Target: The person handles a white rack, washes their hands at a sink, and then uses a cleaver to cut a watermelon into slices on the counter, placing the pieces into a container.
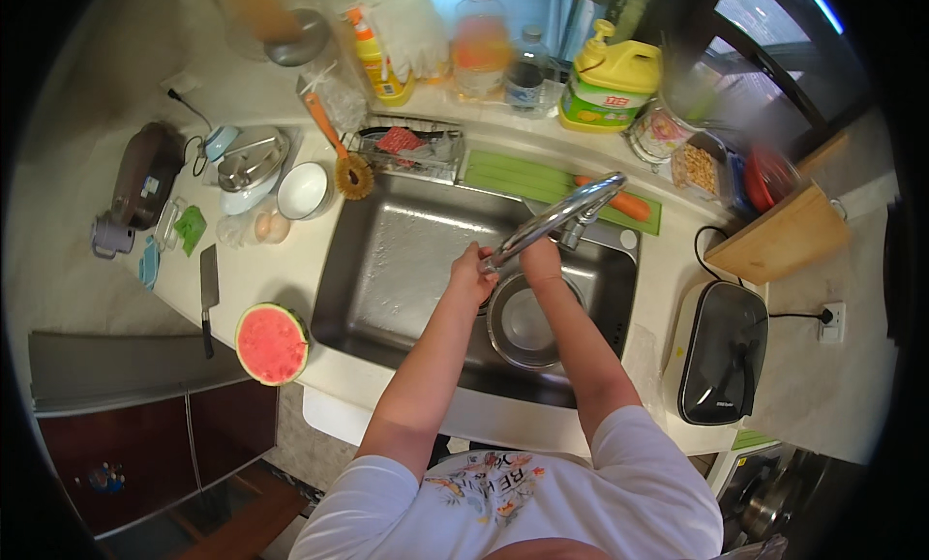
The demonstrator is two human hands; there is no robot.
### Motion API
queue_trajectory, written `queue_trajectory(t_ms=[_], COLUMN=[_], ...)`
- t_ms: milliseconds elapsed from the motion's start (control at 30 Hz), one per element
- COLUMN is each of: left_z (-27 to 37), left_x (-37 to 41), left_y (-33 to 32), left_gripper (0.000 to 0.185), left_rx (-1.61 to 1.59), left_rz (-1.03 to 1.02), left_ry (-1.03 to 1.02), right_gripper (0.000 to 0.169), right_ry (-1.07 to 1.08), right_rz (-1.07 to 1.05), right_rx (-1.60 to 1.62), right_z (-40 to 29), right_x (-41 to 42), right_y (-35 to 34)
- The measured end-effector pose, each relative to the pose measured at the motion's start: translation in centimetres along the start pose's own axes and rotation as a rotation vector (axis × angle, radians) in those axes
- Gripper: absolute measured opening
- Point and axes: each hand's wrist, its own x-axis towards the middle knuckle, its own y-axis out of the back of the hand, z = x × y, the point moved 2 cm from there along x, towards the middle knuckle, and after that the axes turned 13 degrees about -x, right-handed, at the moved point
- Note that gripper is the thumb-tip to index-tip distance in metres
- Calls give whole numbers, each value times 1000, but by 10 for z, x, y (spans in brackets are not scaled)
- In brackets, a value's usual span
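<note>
Both arms reach over a stainless steel sink [414, 269]. My left hand [473, 271] is at the spout end of the chrome faucet [549, 222], its fingers bent; whether it grips anything is unclear. My right hand [541, 259] is just right of the spout, near the faucet's base. The faucet neck and my own wrist hide its fingers. Below and between my forearms, a round metal bowl [524, 324] rests in the sink, partly covered by my right forearm. Water drops dot the sink's left floor.
Left on the counter are half a watermelon [272, 344], a cleaver [209, 280], eggs [271, 227] and a white bowl [303, 190]. A brush [353, 175] leans by the sink corner. Behind lie a green board [508, 171] and carrot [630, 205]. A lidded appliance [720, 353] stands right.
</note>
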Motion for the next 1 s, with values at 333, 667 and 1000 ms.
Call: queue_trajectory(t_ms=[333, 667, 1000], left_z=[1, -1, 1], left_x=[18, 17, 21], left_y=[10, 28, 65], left_gripper=[22, 14, 36], left_rx=[-65, 240, 1416], left_rz=[-172, -315, -326], left_ry=[157, -241, -990], right_gripper=[29, 25, 34], right_ry=[53, -263, -692], right_rz=[-47, 211, -678], right_rx=[-8, 687, 2259], right_z=[-8, -62, -118], right_x=[-9, -40, -58], right_y=[32, 21, -22])
